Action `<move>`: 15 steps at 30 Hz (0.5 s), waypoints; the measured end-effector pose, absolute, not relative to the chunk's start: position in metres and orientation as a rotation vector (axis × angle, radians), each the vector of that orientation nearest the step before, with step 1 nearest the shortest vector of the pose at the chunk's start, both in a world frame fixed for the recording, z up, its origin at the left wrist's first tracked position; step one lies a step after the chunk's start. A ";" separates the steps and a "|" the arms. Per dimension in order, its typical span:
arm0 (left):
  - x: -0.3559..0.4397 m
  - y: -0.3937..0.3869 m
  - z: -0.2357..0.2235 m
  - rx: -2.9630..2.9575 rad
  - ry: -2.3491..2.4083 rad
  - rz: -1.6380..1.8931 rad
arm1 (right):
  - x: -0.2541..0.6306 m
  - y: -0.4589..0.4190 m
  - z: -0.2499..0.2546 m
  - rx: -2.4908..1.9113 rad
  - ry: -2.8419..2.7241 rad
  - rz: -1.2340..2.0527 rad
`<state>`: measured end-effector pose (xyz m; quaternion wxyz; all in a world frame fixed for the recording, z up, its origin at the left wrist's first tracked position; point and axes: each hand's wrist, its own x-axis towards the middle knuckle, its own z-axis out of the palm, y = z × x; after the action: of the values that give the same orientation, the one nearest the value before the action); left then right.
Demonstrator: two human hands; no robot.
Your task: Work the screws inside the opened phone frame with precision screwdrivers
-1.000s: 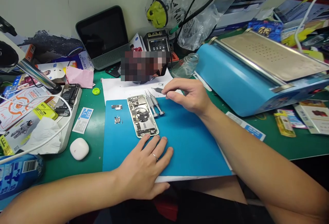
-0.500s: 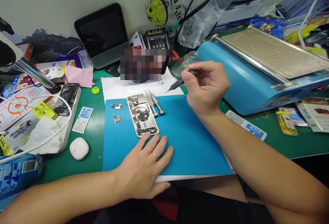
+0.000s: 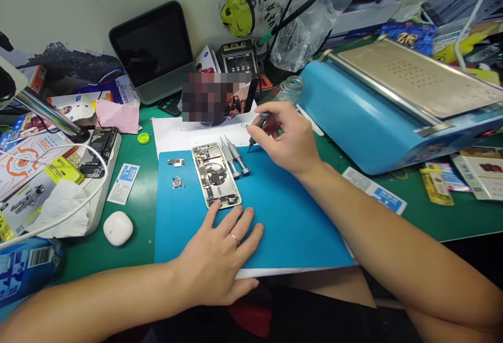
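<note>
Because the opened phone [image 3: 217, 178] lies loose on the blue mat [image 3: 286, 222], I rest my left hand [image 3: 216, 259] at its lower end, fingers spread and clenched on nothing, the fingertips at or just beside the rim; I take that as light steadying, though whether I press, I cannot tell. My right hand [image 3: 293, 136] pinches the dark screwdriver [image 3: 263, 118] between thumb and fingers, tip slanting down near the mat's far edge; a pinch so high on the handle seems meant to leave the shaft in sight. Two grey screwdrivers [image 3: 234, 151] lie side by side just right of the phone, probably there for a short reach. Left of it, the upper small part [image 3: 176, 162] and the lower small parts [image 3: 176, 182] sit apart, presumably so they don't mix.
</note>
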<state>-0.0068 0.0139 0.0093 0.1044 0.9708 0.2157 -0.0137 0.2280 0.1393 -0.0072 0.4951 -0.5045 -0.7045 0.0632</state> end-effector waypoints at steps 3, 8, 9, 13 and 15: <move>-0.007 0.013 0.009 2.862 0.633 -0.046 | 0.227 0.139 -0.007 -1.257 -1.722 0.238; -0.006 0.012 0.010 2.867 0.636 -0.066 | 0.225 0.137 -0.007 -1.262 -1.755 0.280; -0.006 0.013 0.010 2.868 0.635 -0.068 | 0.224 0.137 -0.007 -1.268 -1.752 0.277; -0.006 0.013 0.010 2.872 0.631 -0.068 | 0.224 0.138 -0.010 -1.240 -1.704 0.242; -0.006 0.013 0.010 2.878 0.631 -0.063 | 0.223 0.135 -0.010 -1.191 -1.653 0.231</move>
<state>-0.0063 0.0134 0.0096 0.0973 0.9719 0.2130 -0.0214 0.2231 0.1351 -0.0105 0.5190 -0.4963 -0.6892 0.0962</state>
